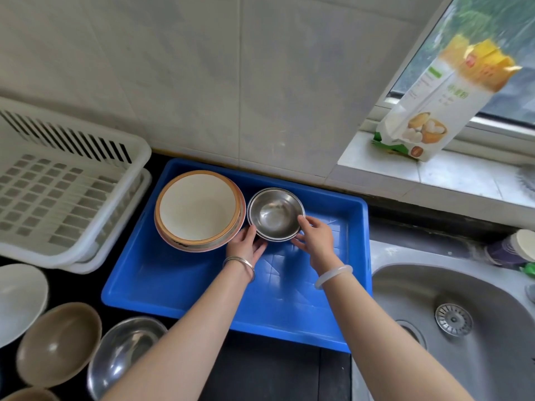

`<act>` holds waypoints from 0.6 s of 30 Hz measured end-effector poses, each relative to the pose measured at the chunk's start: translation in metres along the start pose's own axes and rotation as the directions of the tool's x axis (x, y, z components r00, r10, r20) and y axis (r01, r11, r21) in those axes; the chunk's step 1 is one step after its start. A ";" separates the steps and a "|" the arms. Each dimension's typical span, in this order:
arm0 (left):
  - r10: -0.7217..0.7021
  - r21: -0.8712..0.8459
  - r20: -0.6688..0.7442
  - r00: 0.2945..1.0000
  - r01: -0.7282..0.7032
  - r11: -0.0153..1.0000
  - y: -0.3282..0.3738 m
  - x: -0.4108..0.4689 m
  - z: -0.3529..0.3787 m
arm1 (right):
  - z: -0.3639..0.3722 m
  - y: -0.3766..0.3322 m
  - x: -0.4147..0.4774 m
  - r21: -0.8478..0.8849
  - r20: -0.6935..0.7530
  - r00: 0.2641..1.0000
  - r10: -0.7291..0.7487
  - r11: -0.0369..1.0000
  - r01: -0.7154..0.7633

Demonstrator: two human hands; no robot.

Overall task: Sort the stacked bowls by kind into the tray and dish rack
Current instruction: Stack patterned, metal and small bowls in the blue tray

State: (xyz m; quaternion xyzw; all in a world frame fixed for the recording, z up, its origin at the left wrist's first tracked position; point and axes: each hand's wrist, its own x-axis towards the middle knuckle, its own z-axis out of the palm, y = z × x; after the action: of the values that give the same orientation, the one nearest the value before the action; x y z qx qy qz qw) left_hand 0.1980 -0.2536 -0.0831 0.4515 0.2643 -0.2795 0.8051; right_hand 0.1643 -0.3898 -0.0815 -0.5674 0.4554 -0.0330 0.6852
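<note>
Steel bowls [275, 215], a small nested stack of them, sit at the back of the blue tray [185, 282], just beside the bigger orange-rimmed bowls [199, 209], and we've got both hands on them. What could go wrong here? Those steel shells are smooth and nested, so if we lift by the top rim alone, we reckon the upper bowl may come away and the lower ones drop back with a clatter. The gap to the orange-rimmed stack is almost nothing on the left side, so a sideways nudge could knock that pile, which already sits a little askew. And the dish rack [66, 186] stands empty over to the left, past that stack, so any carry that way has to clear it. Now the pose: both forearms reach straight in from below, wrists level. Our left hand [246, 244] is low at the stack's near-left edge, fingers tucked under toward the base, a narrow grip that looks to touch the bottom bowl. Our right hand [314, 235] cups the near-right side, thumb up over the rim, fingers curled below; it holds the stack's edge. More bowls [58, 342] wait on the dark tabletop [260, 369] at lower left, the sink [451, 316] at right.
</note>
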 end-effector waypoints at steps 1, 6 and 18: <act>0.004 -0.003 -0.003 1.000 -0.004 1.000 0.000 0.001 0.001 | 0.001 0.000 0.000 -0.003 -0.006 1.000 -0.004 1.000 0.004; 0.007 -0.005 -0.034 0.999 -0.007 1.000 0.000 -0.002 0.002 | 0.000 0.004 -0.004 0.011 0.007 1.000 -0.017 1.000 0.017; 0.128 0.360 -0.030 0.991 -0.109 0.927 0.007 -0.062 -0.034 | -0.020 0.004 -0.068 -0.207 0.053 0.984 -0.171 0.962 0.179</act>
State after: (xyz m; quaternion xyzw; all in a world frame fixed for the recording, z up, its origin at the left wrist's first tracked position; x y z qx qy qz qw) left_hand 0.1535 -0.2076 -0.0526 0.6126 0.2026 -0.2618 0.7178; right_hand 0.1095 -0.3649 -0.0436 -0.6753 0.3924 -0.0351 0.6235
